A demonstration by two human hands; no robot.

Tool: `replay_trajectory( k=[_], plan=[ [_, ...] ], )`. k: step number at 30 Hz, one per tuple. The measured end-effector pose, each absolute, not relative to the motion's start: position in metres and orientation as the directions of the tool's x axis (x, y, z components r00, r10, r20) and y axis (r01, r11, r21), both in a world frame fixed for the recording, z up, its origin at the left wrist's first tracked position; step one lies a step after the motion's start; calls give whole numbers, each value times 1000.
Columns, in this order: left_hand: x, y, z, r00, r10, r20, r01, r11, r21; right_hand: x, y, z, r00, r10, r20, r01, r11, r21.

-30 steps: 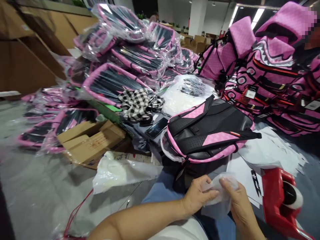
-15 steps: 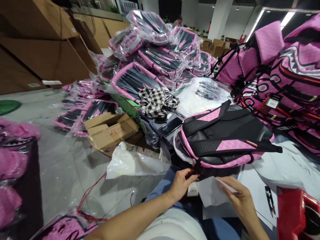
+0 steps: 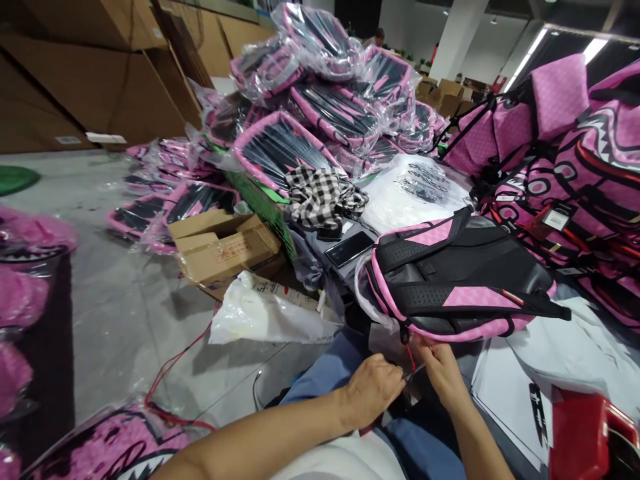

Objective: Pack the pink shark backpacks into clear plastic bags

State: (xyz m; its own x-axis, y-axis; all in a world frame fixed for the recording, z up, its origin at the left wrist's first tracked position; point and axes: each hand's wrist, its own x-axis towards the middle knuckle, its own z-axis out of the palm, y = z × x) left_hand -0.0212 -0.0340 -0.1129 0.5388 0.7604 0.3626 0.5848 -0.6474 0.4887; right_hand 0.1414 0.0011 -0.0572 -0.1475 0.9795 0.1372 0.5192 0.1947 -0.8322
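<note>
A pink and black backpack (image 3: 460, 280) lies flat on the tabletop (image 3: 575, 347), its padded back and straps facing up, directly in front of the person. Both hands meet at its near lower edge. The left hand (image 3: 373, 393) has its fingers curled in and pressed together, pinching at something small just below the backpack's rim; what exactly it grips cannot be told. The right hand (image 3: 443, 370) sits just beside it, fingers bunched around a thin red cord (image 3: 411, 355) that hangs from the backpack's edge. The two hands are nearly touching.

White sheets of paper (image 3: 505, 393) lie under and to the right of the backpack, and a red tape dispenser (image 3: 590, 440) stands at the lower right corner. Behind the backpack are a dark phone (image 3: 349, 249), a black-and-white checked cloth (image 3: 323, 197) and a heap of bagged backpacks (image 3: 320, 100) wrapped in clear plastic. More unwrapped pink backpacks (image 3: 565, 153) are stacked on the right. On the floor to the left stand a cardboard box (image 3: 225, 250) and a white plastic bag (image 3: 265, 320).
</note>
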Motion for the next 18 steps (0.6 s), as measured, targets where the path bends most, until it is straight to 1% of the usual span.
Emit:
replay_trajectory(
  k=[1, 2, 3, 4, 5, 6, 7, 8, 9, 10, 11, 12, 13, 14, 15, 16, 18],
  plan=[
    [-18, -32, -118, 564, 741, 366, 616, -672, 411, 139, 0, -54, -136, 981, 139, 519, 190, -834],
    [-16, -31, -122, 579, 732, 360, 633, -681, 367, 136, -2, -52, -121, 982, 143, 531, 186, -827],
    [-15, -31, -125, 585, 729, 355, 638, -684, 353, 133, -5, -52, -98, 983, 156, 553, 185, -813],
    [-16, -33, -128, 584, 728, 358, 628, -685, 369, 130, -8, -52, -71, 981, 180, 576, 188, -796],
    [-19, -35, -130, 571, 734, 368, 604, -679, 417, 126, -11, -53, -40, 977, 212, 597, 193, -779],
    [-24, -37, -131, 534, 755, 380, 573, -654, 494, 123, -13, -54, -12, 970, 243, 611, 200, -766],
    [-29, -39, -131, 453, 805, 382, 544, -590, 597, 120, -14, -56, 10, 962, 272, 619, 207, -757],
    [-36, -39, -131, 323, 875, 361, 509, -482, 713, 117, -14, -58, 25, 956, 293, 623, 214, -753],
    [-42, -38, -130, 159, 938, 307, 448, -346, 825, 115, -14, -60, 35, 952, 305, 624, 218, -750],
    [-47, -35, -127, -8, 975, 222, 345, -205, 916, 114, -14, -62, 40, 949, 313, 624, 221, -750],
    [-50, -30, -124, -129, 985, 116, 200, -89, 976, 113, -13, -63, 42, 948, 316, 624, 223, -749],
    [-51, -25, -120, -168, 986, 10, 30, -5, 1000, 113, -12, -63, 42, 947, 319, 622, 225, -750],
    [-50, -20, -116, -127, 989, -76, -144, 57, 988, 114, -12, -63, 40, 946, 321, 623, 228, -748],
    [-47, -14, -112, -39, 991, -126, -299, 108, 948, 115, -11, -63, 35, 946, 322, 627, 230, -744],
    [-42, -10, -109, 37, 988, -153, -417, 154, 896, 116, -11, -62, 29, 946, 323, 634, 232, -738],
    [-36, -7, -106, 74, 982, -174, -497, 188, 847, 118, -11, -61, 19, 946, 322, 640, 236, -732],
    [-25, -4, -104, 29, 973, -228, -573, 203, 794, 124, -12, -60, -13, 952, 307, 650, 241, -721]
  ],
)
